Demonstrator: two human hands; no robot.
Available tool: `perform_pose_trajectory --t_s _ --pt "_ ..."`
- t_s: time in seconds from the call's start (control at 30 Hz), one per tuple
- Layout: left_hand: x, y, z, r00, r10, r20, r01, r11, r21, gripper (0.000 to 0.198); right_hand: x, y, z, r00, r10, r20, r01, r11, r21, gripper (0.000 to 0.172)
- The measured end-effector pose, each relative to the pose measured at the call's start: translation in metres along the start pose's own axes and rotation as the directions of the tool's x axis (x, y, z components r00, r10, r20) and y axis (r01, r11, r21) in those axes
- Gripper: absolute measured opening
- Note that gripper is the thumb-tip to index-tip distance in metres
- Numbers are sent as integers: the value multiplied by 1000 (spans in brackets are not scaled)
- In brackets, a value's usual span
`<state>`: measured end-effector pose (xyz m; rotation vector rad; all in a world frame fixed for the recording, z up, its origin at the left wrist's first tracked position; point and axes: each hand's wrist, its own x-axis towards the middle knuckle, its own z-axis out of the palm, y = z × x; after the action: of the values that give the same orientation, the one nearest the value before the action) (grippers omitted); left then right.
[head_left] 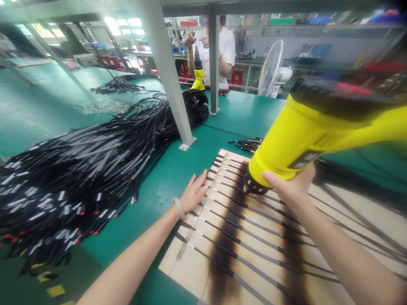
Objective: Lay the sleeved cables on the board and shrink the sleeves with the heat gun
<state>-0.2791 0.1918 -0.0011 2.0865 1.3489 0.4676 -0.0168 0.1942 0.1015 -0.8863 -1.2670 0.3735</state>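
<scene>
My right hand [289, 184] grips the body of a yellow heat gun [302, 144], its black nozzle [256, 184] pointing down just above a scorched wooden board [187, 267]. Thin black cables [254, 241] with white markings lie side by side across the board, over two dark burn stripes. My left hand [193, 192] rests flat with fingers apart at the board's left edge, holding nothing. Beside that hand lies a large bundle of black cables [79, 178] with red and white tips.
A green mat [190, 161] covers the bench, and a grey steel post [165, 72] rises from it. A small cable bunch [246, 144] lies behind the board. Across the bench, a co-worker [219, 55] stands behind a second yellow heat gun [199, 74], near a white fan [271, 70].
</scene>
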Motion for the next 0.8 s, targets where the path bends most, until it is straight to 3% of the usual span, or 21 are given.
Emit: perform_pose_trajectory --t_s 0.23,0.43,0.6,0.8 --pt "-1 2 -1 1000 -7 -9 7 1000 -14 82 18 6 13 995 -97 -20 99 992 73 51" --pt "-1 1 -1 1000 7 1 -7 1000 3 78 8 1 15 999 -43 34 41 998 51 52" --pt "-1 1 -1 1000 -5 -10 5 1000 -1 77 20 12 21 997 -71 22 71 997 30 54" --pt "-1 3 -1 1000 4 -3 -4 1000 -8 79 7 -3 19 995 -65 78 61 997 45 53"
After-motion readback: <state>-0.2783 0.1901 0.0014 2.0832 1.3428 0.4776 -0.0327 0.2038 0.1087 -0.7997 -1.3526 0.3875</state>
